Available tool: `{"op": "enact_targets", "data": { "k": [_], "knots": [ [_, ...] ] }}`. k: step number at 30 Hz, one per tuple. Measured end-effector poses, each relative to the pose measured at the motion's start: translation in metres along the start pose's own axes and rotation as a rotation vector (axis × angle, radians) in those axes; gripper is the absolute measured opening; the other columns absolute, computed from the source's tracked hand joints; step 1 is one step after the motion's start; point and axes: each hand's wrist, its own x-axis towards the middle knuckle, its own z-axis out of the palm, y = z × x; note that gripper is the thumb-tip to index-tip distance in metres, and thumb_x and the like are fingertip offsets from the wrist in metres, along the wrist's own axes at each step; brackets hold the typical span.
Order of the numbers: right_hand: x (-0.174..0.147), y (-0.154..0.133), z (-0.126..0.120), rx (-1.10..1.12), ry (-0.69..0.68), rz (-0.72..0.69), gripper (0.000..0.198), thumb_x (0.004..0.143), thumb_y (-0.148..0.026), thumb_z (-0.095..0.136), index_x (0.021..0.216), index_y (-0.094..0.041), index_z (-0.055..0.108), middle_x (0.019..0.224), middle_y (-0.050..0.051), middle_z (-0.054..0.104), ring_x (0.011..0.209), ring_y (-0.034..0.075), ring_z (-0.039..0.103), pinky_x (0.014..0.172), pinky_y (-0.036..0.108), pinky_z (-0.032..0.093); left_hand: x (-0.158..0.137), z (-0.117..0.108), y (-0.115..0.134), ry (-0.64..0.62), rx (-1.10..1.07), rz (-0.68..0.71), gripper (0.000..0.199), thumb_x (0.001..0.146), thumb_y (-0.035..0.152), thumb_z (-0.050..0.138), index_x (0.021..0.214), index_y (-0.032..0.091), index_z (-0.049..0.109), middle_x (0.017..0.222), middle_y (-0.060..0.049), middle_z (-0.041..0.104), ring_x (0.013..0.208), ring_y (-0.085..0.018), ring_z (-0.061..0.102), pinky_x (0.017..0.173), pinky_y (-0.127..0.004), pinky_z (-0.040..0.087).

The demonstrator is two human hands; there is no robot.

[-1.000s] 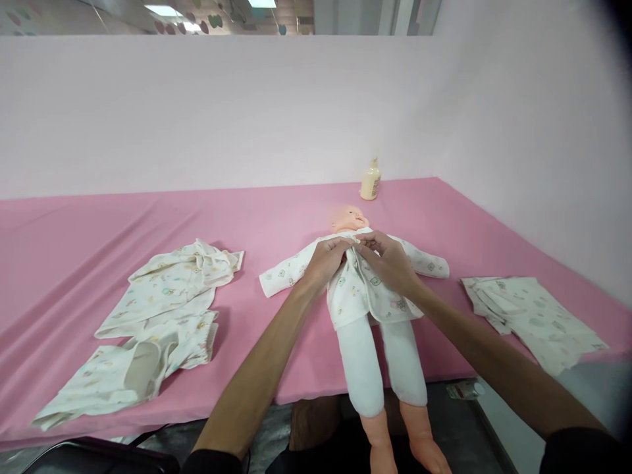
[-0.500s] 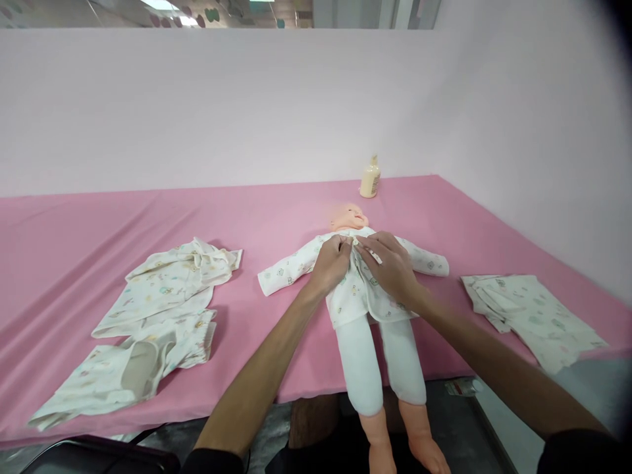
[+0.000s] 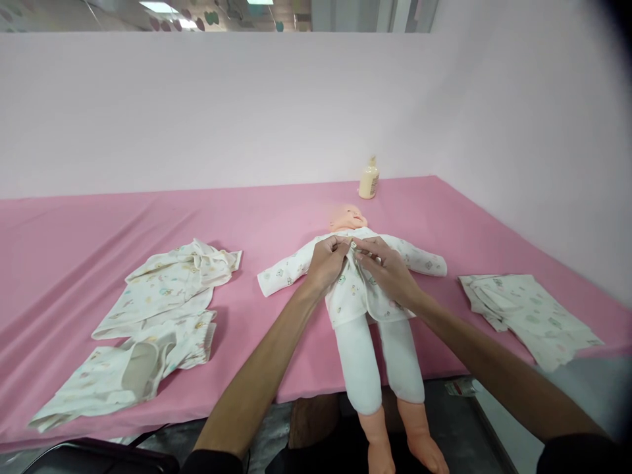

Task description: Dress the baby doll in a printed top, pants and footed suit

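A baby doll [image 3: 348, 216] lies on its back on the pink-covered table [image 3: 276, 224], its bare feet hanging past the front edge. It wears a white printed baby shirt [image 3: 345, 299] with both sleeves spread out, and its thighs and shins are white. At the upper chest my left hand [image 3: 328, 261] pinches the shirt's front edge. My right hand [image 3: 386, 264] grips the other side of the front opening, its fingertips close to the left ones. A small pale button or snap shows between the fingertips. The lower front of the shirt hangs parted.
Crumpled printed baby clothes [image 3: 168, 289] lie to the left, with a folded printed garment [image 3: 533, 313] on the right. A cream pump bottle [image 3: 368, 179] stands behind the doll's head, near the white wall [image 3: 222, 112]. A black chair-like object [image 3: 99, 457] is at the lower left.
My fingertips have shifted slightly at the shirt's chest, and the right fingers have curled in closer around the small fastener. The doll and the other clothes stay where they were.
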Motion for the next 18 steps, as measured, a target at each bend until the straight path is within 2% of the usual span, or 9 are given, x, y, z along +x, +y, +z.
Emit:
{"op": "enact_targets", "data": {
  "k": [3, 5, 8, 10, 12, 15, 18],
  "knots": [
    [-0.005, 0.0, -0.001, -0.014, 0.046, -0.005, 0.044, 0.093, -0.035, 0.057, 0.135, -0.024, 0.059, 0.112, 0.006, 0.06, 0.097, 0.018, 0.057, 0.087, 0.034, 0.049, -0.002, -0.004, 0.002, -0.017, 0.099, 0.01, 0.024, 0.09, 0.038, 0.059, 0.087, 0.015, 0.066, 0.061, 0.003, 0.049, 0.054, -0.008, 0.039, 0.055, -0.023, 0.033],
    [-0.01, 0.001, -0.001, -0.081, 0.068, -0.014, 0.048, 0.091, -0.039, 0.061, 0.135, -0.024, 0.057, 0.113, 0.008, 0.06, 0.099, 0.02, 0.057, 0.088, 0.036, 0.05, -0.005, -0.008, 0.005, -0.014, 0.234, 0.037, 0.026, 0.09, 0.039, 0.058, 0.094, 0.015, 0.067, 0.068, 0.001, 0.053, 0.058, -0.01, 0.044, 0.058, -0.024, 0.036],
    [-0.019, -0.001, 0.0, -0.24, 0.059, -0.018, 0.05, 0.088, -0.039, 0.064, 0.134, -0.023, 0.055, 0.112, 0.01, 0.06, 0.101, 0.024, 0.057, 0.086, 0.04, 0.05, -0.013, -0.015, 0.012, 0.028, 0.496, 0.107, 0.031, 0.089, 0.034, 0.058, 0.114, 0.016, 0.064, 0.093, -0.005, 0.061, 0.082, -0.015, 0.056, 0.073, -0.027, 0.045],
    [-0.024, -0.004, 0.001, -0.34, 0.053, -0.021, 0.048, 0.086, -0.034, 0.063, 0.132, -0.021, 0.054, 0.11, 0.01, 0.06, 0.101, 0.026, 0.057, 0.085, 0.042, 0.049, -0.021, -0.018, 0.016, 0.039, 0.639, 0.139, 0.037, 0.088, 0.032, 0.058, 0.123, 0.018, 0.06, 0.112, -0.009, 0.059, 0.099, -0.018, 0.057, 0.083, -0.03, 0.047],
    [-0.026, -0.008, 0.003, -0.43, 0.043, -0.028, 0.04, 0.086, -0.027, 0.06, 0.125, -0.02, 0.056, 0.106, 0.011, 0.062, 0.1, 0.028, 0.057, 0.083, 0.042, 0.048, -0.028, -0.019, 0.019, 0.019, 0.727, 0.151, 0.039, 0.089, 0.034, 0.058, 0.126, 0.02, 0.058, 0.123, -0.01, 0.055, 0.109, -0.021, 0.055, 0.087, -0.032, 0.047],
    [-0.025, -0.013, 0.004, -0.537, 0.021, -0.011, 0.03, 0.086, -0.019, 0.053, 0.115, -0.018, 0.059, 0.102, 0.011, 0.063, 0.095, 0.027, 0.059, 0.077, 0.039, 0.046, -0.037, -0.015, 0.02, -0.055, 0.835, 0.163, 0.04, 0.089, 0.034, 0.057, 0.127, 0.021, 0.056, 0.124, -0.01, 0.055, 0.113, -0.023, 0.054, 0.088, -0.034, 0.046],
    [-0.02, -0.016, 0.002, -0.574, -0.005, 0.038, 0.029, 0.084, -0.016, 0.052, 0.112, -0.017, 0.061, 0.1, 0.01, 0.064, 0.088, 0.025, 0.059, 0.072, 0.036, 0.043, -0.041, -0.009, 0.02, -0.111, 0.99, 0.195, 0.034, 0.091, 0.028, 0.053, 0.123, 0.019, 0.057, 0.116, -0.01, 0.058, 0.111, -0.026, 0.053, 0.087, -0.036, 0.045]
  ]
}}
